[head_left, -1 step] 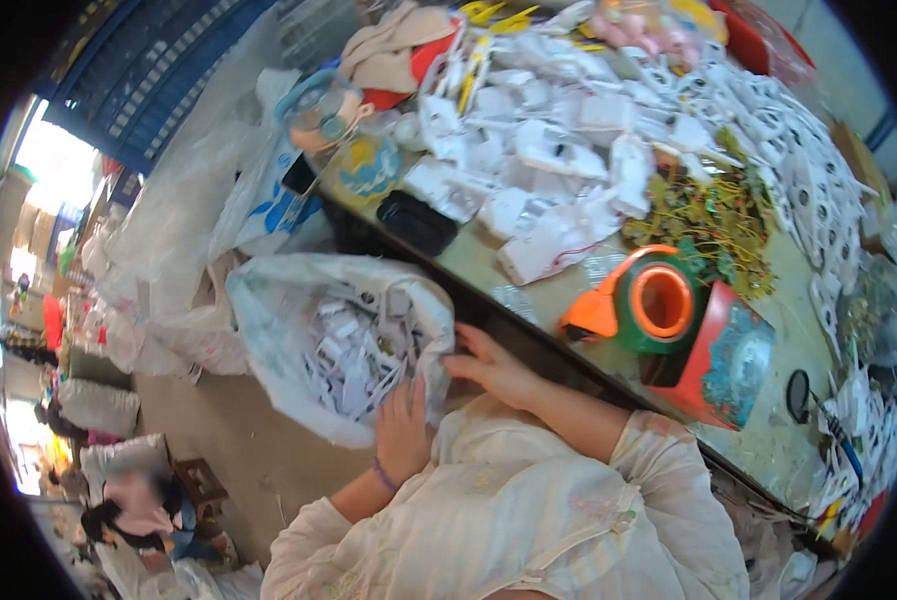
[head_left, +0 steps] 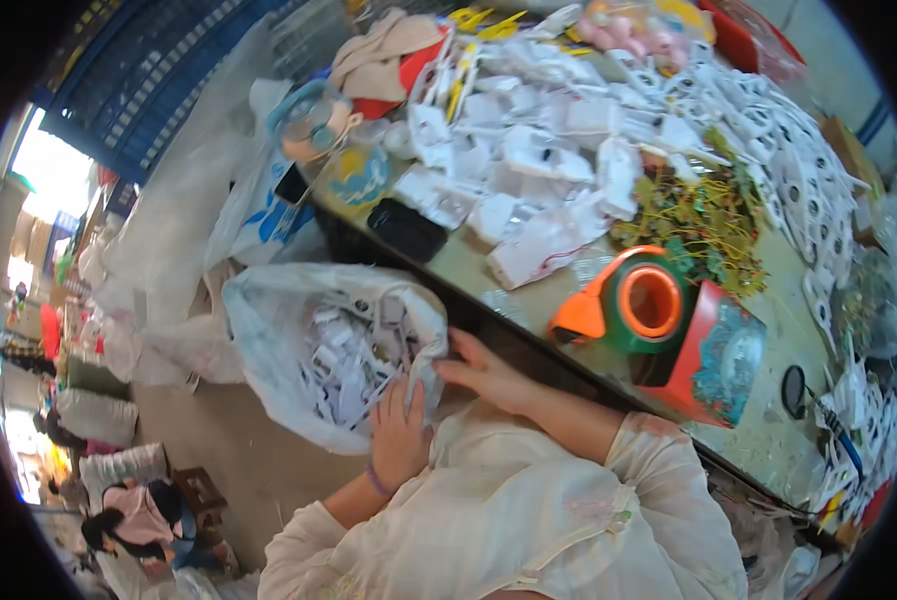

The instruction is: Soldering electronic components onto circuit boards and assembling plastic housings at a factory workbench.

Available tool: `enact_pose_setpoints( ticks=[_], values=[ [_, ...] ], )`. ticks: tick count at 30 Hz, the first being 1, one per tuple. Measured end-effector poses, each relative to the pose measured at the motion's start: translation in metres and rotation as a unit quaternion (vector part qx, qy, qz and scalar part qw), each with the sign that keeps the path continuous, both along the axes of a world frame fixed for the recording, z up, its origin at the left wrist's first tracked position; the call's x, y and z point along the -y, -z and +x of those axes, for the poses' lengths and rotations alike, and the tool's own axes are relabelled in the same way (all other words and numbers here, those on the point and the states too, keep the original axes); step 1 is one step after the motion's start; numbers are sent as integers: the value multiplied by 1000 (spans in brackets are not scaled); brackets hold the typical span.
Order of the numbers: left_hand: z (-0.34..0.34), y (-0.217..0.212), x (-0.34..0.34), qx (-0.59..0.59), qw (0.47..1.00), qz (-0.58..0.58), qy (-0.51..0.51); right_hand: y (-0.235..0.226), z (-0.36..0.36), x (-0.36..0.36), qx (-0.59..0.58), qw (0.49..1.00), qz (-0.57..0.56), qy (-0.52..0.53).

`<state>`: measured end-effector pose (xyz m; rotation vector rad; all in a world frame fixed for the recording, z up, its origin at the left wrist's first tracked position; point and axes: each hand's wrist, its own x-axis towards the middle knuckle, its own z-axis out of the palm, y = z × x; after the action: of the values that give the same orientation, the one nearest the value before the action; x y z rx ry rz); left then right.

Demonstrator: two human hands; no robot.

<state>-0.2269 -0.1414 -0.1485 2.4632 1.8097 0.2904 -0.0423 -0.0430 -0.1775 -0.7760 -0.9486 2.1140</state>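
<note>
A white plastic sack [head_left: 258, 330] stands with its mouth wide, beside the table's near edge. Inside lies a heap of small white plastic parts [head_left: 353, 360], some with dark dots. My left hand [head_left: 400, 438] grips the sack's near rim, its fingers bent over the edge and its thumb hidden. My right hand [head_left: 486, 374] is closed on the rim's right side, by the table edge; the folded plastic hides part of its fingertips.
The table [head_left: 528, 330] holds white plastic housings [head_left: 548, 155], a bundle of greenish-yellow wired parts [head_left: 693, 215], an orange-and-green tape dispenser [head_left: 628, 305], a red box [head_left: 703, 360] and a black case [head_left: 406, 230]. Clear plastic bags [head_left: 168, 270] lie leftward. Another person [head_left: 143, 515] sits at lower left.
The whole view has shifted slightly, so the table things appear a little further left. Both hands keep their hold on the sack's rim.
</note>
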Motion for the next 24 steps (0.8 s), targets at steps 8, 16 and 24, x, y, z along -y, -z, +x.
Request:
enact_pose_setpoints(
  ticks=[8, 16, 24],
  values=[
    [51, -99, -147, 207, 945, 145, 206, -58, 76, 41, 191, 935, 266, -136],
    [138, -116, -300, 107, 938, 122, 307, -133, 157, 92, 216, 931, 296, -3],
    [91, -153, -256, 80, 962, 197, 172, -131, 167, 112, 250, 915, 309, 64]
  ],
)
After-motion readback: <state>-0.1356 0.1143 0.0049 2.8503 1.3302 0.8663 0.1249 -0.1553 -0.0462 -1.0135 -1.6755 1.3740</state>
